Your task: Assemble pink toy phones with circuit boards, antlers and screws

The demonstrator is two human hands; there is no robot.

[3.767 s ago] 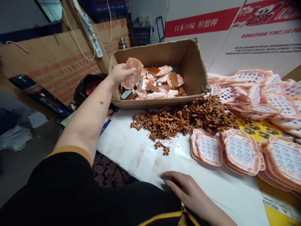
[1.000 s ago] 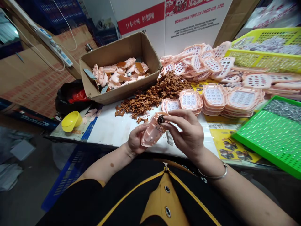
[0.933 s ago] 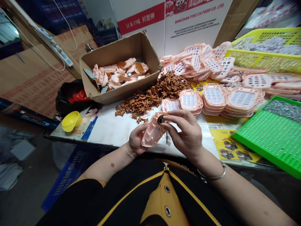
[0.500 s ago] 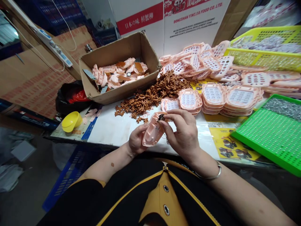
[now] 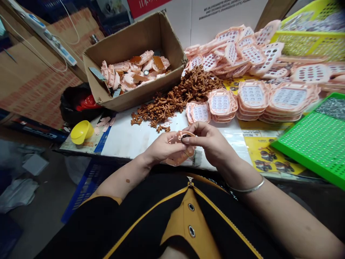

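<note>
Both my hands meet over the near edge of the white table (image 5: 129, 138). My left hand (image 5: 161, 148) is wrapped around a pink plastic shell (image 5: 179, 158), which is mostly covered by my fingers. My right hand (image 5: 211, 142) pinches a small dark round part (image 5: 185, 137) at the shell's top edge. A thin wire and a small flat piece (image 5: 197, 158) hang below the shell. A pile of brown rubber pieces (image 5: 178, 99) lies just beyond my hands.
An open cardboard box (image 5: 126, 99) of pink shells sits at the back left. Stacks of pink keypad fronts (image 5: 250, 99) spread across the right. A green perforated tray (image 5: 309, 140) and a yellow basket (image 5: 309, 43) stand at the right. A yellow bowl (image 5: 81, 131) sits left.
My left hand took a pink shell from the box and brought it to the table's near edge. My right hand came up to it; both hands have since closed further over the shell.
</note>
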